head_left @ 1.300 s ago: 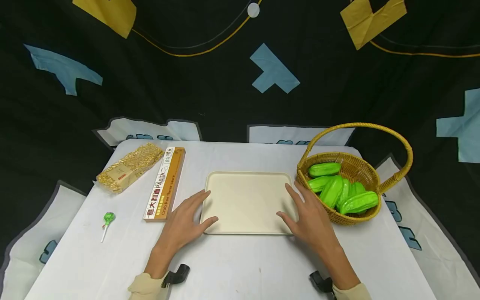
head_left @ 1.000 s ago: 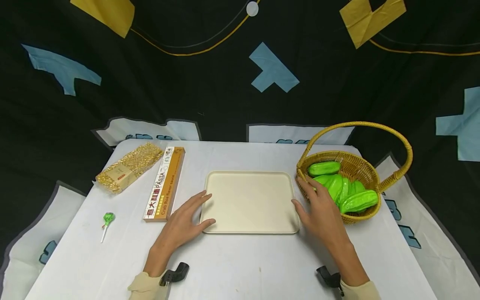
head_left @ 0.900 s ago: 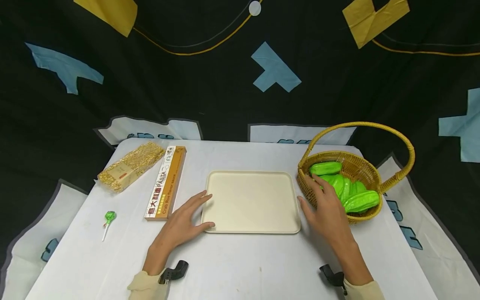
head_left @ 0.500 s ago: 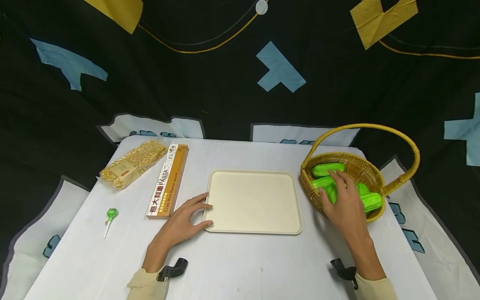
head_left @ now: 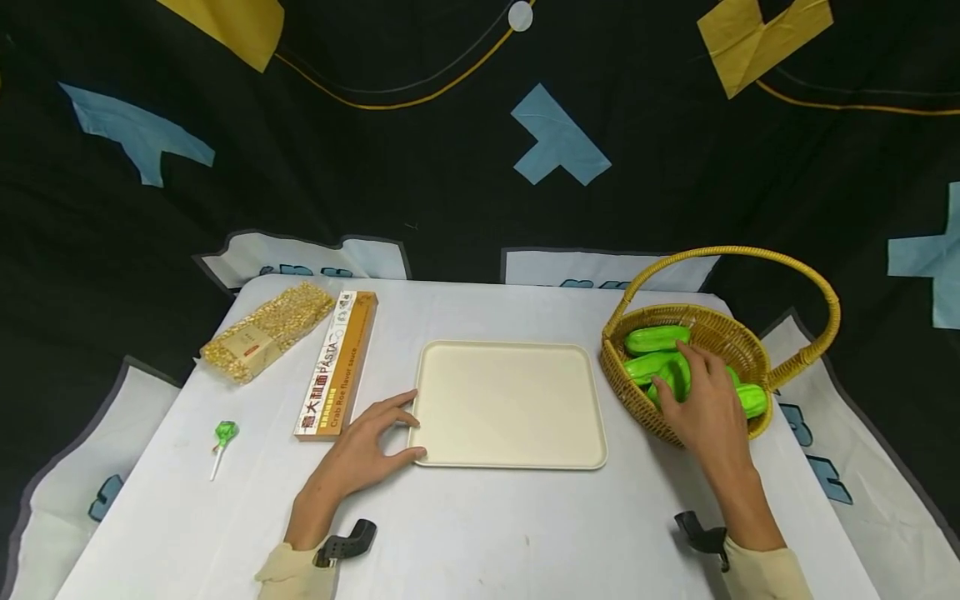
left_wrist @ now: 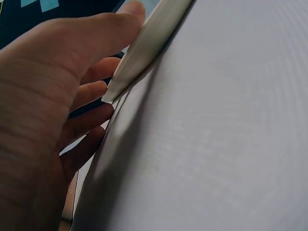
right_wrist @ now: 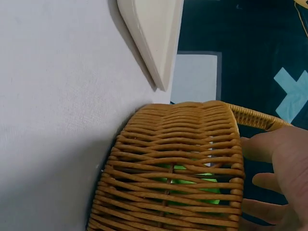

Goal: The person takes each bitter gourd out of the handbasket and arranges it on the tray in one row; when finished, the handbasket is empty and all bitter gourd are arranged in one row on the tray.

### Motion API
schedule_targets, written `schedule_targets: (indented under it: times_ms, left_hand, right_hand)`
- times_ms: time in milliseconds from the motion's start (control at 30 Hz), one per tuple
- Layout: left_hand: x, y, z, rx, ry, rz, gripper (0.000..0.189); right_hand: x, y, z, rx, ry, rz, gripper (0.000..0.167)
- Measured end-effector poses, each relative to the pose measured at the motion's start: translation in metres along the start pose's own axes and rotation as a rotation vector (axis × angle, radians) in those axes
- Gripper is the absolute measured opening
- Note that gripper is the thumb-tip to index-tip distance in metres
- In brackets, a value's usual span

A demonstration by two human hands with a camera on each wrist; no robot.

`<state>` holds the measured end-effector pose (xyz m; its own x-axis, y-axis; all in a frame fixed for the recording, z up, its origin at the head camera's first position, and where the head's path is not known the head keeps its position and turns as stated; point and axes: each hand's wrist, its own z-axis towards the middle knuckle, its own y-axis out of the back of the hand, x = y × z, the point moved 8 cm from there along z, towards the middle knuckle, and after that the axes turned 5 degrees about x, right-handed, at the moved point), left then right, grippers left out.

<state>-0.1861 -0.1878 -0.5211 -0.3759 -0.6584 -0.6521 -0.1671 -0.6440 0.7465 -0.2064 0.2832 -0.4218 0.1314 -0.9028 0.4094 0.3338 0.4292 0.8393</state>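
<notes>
A cream rectangular tray (head_left: 512,404) lies flat on the white table. My left hand (head_left: 362,450) touches its left edge, thumb near the front corner; in the left wrist view the thumb lies along the tray's rim (left_wrist: 149,43). On the right, a wicker basket (head_left: 637,408) with a tall handle holds several bright green, elongated, ridged vegetables (head_left: 657,339), which look like artificial ones. My right hand (head_left: 705,408) reaches into it over them, thumb and fingers apart around a green piece. In the right wrist view the basket wall (right_wrist: 168,154) hides most of the contents and the fingertips.
A pasta box (head_left: 337,367) and a clear bag of yellow kernels (head_left: 267,332) lie at the back left. In front of them is a green lollipop (head_left: 224,437). The basket's arched handle (head_left: 738,250) rises behind my right hand. A black curtain (head_left: 450,183) hangs behind the table.
My right hand has moved from the tray's right edge rightward, in over the basket and down among the green vegetables. My left hand has stayed at the tray's left edge.
</notes>
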Motion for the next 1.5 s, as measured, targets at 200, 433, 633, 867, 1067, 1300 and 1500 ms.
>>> schedule_targets:
  times_ms: [200,433,633,867,1067,1300,1500]
  left_hand:
    - [0.001,0.000,-0.003,-0.019,-0.013,-0.007,0.037]
    - [0.002,-0.001,-0.004,-0.037,-0.022,0.004,0.038]
    - [0.004,-0.001,-0.003,-0.037,-0.030,-0.003,0.038]
    - [0.004,-0.002,-0.002,-0.031,-0.032,-0.017,0.038]
    - [0.005,-0.004,-0.003,-0.034,-0.034,-0.010,0.037]
    - [0.005,-0.004,-0.003,-0.014,-0.030,-0.021,0.037]
    - [0.004,-0.001,-0.003,-0.018,-0.023,-0.013,0.038]
  right_hand:
    - [-0.003,-0.004,0.004,0.051,-0.030,-0.023,0.071]
    - [-0.006,-0.009,0.009,0.109,-0.073,-0.057,0.075]
    - [-0.007,-0.011,0.012,0.141,-0.090,-0.077,0.076]
    - [-0.013,-0.013,0.014,0.143,-0.092,-0.080,0.074]
    - [-0.015,-0.017,0.016,0.154,-0.095,-0.052,0.077]
    - [-0.020,-0.020,0.014,0.171,-0.124,-0.001,0.076]
    - [-0.023,-0.022,0.013,0.197,-0.158,0.040,0.077]
